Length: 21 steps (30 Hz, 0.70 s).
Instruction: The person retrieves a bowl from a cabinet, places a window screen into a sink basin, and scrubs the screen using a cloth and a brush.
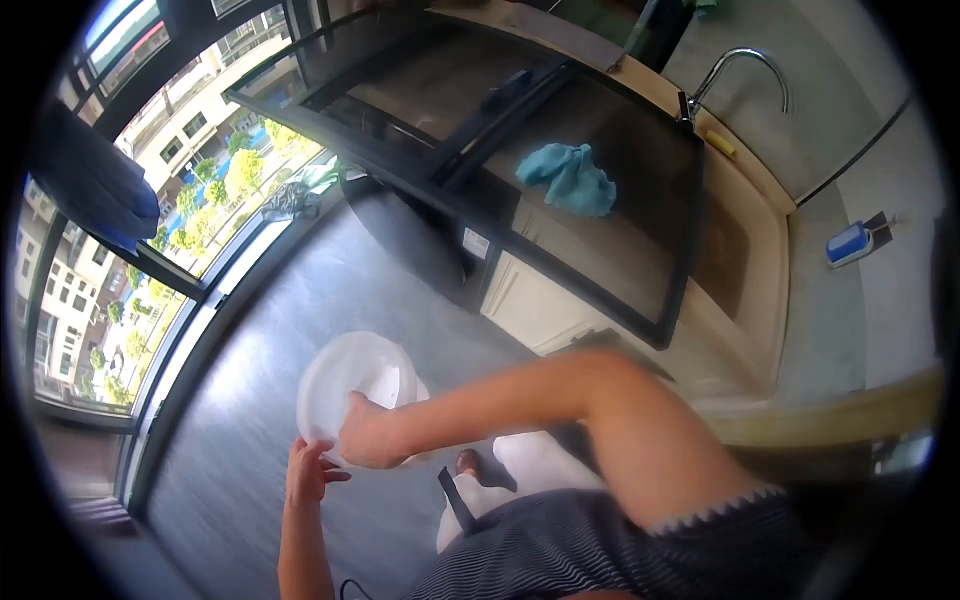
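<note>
A round white plastic basin point(325, 375) is in front of me, above the grey floor. My right hand point(372, 432) reaches across from the right and is closed on the basin's near side, its thumb over the inside; the other fingers are hidden. At the basin's lower left edge, my left hand point(310, 470) has its thumb and fingertips against the rim. Part of the basin is covered by my right hand and forearm.
A large black-framed mesh panel point(640, 250) lies across the beige sink counter point(765, 290), with a crumpled teal cloth point(570, 180) on it. Behind are a curved faucet point(745, 55) and a yellow sponge point(720, 143). Tall windows point(150, 260) line the left; dark clothing point(95, 180) hangs there.
</note>
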{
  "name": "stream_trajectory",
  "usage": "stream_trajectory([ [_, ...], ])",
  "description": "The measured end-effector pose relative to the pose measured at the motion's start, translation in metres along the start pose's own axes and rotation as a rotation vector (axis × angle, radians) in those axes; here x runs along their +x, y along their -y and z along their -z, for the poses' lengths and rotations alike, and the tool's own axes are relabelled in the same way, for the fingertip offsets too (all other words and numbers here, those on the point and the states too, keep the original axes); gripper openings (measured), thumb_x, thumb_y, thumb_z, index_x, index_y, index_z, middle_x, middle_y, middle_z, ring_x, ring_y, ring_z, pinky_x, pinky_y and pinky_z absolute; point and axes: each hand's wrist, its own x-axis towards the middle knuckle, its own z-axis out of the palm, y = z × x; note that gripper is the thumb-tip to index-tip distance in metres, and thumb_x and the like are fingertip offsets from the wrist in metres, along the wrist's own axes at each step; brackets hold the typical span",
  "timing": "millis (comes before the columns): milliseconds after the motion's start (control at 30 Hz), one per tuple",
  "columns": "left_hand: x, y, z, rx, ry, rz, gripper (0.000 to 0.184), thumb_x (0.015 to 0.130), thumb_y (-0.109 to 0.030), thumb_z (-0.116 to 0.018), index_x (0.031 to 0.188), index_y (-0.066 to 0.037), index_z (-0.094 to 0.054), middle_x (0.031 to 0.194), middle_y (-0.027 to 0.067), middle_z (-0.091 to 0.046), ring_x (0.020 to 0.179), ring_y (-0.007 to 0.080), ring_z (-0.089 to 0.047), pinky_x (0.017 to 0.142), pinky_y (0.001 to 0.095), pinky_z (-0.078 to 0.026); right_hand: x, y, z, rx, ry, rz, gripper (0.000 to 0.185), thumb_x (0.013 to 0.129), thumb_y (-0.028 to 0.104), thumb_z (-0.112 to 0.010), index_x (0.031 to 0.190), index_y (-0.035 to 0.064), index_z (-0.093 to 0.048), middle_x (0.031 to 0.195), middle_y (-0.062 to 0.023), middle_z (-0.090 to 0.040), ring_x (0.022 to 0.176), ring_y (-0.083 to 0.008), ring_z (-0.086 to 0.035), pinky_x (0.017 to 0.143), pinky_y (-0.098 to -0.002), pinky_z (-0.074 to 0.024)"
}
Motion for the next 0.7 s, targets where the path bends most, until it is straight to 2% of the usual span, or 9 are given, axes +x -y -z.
stream_trajectory([
  [33,0.000,-0.005,0.005,0.024,0.030,-0.005,0.041,0.064,-0.003,-0.045,0.104,0.003,-0.046,0.083,0.0142,-0.055,0.062,0.0233,-0.058,0.044,0.0328,-0.052,-0.007,0.001,0.007,0.001,-0.015,0.026,0.014,0.065,0.013,-0.059,0.076,0.0069,-0.065,0.076,-0.0077,-0.063,0.075,-0.0214,-0.060,0.075,-0.0461,-0.0352],
  [133,-0.035,-0.038,-0.010,-0.037,-0.019,-0.190,0.042,0.060,0.000,-0.044,0.102,0.003,-0.048,0.081,0.0120,-0.056,0.061,0.0205,-0.058,0.045,0.0287,-0.051,-0.038,0.004,0.031,0.090,-0.184,0.083,0.011,0.067,0.013,-0.058,0.074,0.0077,-0.064,0.075,-0.0074,-0.063,0.074,-0.0219,-0.060,0.076,-0.0470,-0.0370],
  [233,-0.058,-0.074,-0.011,-0.099,-0.063,-0.492,0.044,0.058,0.002,-0.044,0.102,0.003,-0.049,0.082,0.0102,-0.056,0.061,0.0182,-0.057,0.046,0.0247,-0.049,-0.076,-0.003,0.043,0.046,-0.670,0.109,0.007,0.069,0.012,-0.057,0.074,0.0086,-0.062,0.075,-0.0073,-0.063,0.075,-0.0217,-0.060,0.078,-0.0443,-0.0399],
  [333,-0.078,-0.127,-0.007,-0.099,-0.020,-0.680,0.059,0.055,0.003,-0.044,0.114,0.009,-0.041,0.107,0.0166,-0.053,0.093,0.0234,-0.055,0.078,0.0306,-0.048,-0.148,-0.043,0.067,0.070,-1.151,0.053,0.008,0.070,0.009,-0.061,0.077,0.0089,-0.061,0.076,-0.0062,-0.062,0.078,-0.0191,-0.058,0.075,-0.0361,-0.0430],
  [367,-0.085,-0.145,-0.015,-0.113,-0.046,-0.710,0.061,0.056,0.002,-0.043,0.116,0.010,-0.039,0.108,0.0182,-0.052,0.095,0.0249,-0.054,0.080,0.0318,-0.048,-0.179,-0.068,0.069,0.153,-1.196,-0.004,0.014,0.069,0.010,-0.063,0.083,0.0094,-0.061,0.079,-0.0052,-0.062,0.079,-0.0183,-0.058,0.071,-0.0348,-0.0430],
  [433,-0.092,-0.183,-0.033,-0.125,-0.062,-0.772,0.063,0.057,0.000,-0.042,0.119,0.011,-0.036,0.112,0.0208,-0.050,0.098,0.0279,-0.053,0.082,0.0344,-0.048,-0.236,-0.127,0.049,0.180,-1.213,-0.338,0.018,0.071,0.011,-0.061,0.089,0.0086,-0.061,0.083,-0.0063,-0.061,0.080,-0.0226,-0.056,0.068,-0.0324,-0.0434],
  [533,-0.084,-0.244,-0.064,-0.103,0.006,-0.838,0.065,0.058,-0.001,-0.041,0.122,0.010,-0.034,0.116,0.0244,-0.046,0.105,0.0340,-0.049,0.087,0.0415,-0.047,-0.326,-0.211,-0.018,0.156,-1.217,-0.923,0.019,0.074,0.012,-0.056,0.092,0.0066,-0.058,0.090,-0.0098,-0.059,0.087,-0.0261,-0.055,0.079,-0.0351,-0.0439],
  [633,-0.055,-0.309,-0.108,-0.052,0.090,-0.903,0.064,0.060,-0.003,-0.041,0.122,0.010,-0.034,0.116,0.0243,-0.046,0.106,0.0328,-0.049,0.089,0.0414,-0.045,-0.421,-0.242,-0.065,-0.054,-1.403,-1.284,0.020,0.074,0.009,-0.056,0.094,0.0080,-0.058,0.091,-0.0098,-0.059,0.084,-0.0270,-0.056,0.073,-0.0342,-0.0456],
  [700,-0.025,-0.353,-0.147,-0.028,0.206,-0.919,0.061,0.062,-0.004,-0.042,0.121,0.009,-0.034,0.115,0.0229,-0.048,0.104,0.0314,-0.050,0.087,0.0403,-0.046,-0.478,-0.253,-0.116,0.067,-1.556,-1.598,0.020,0.077,0.009,-0.054,0.096,0.0052,-0.059,0.087,-0.0116,-0.061,0.078,-0.0267,-0.060,0.067,-0.0333,-0.0471],
])
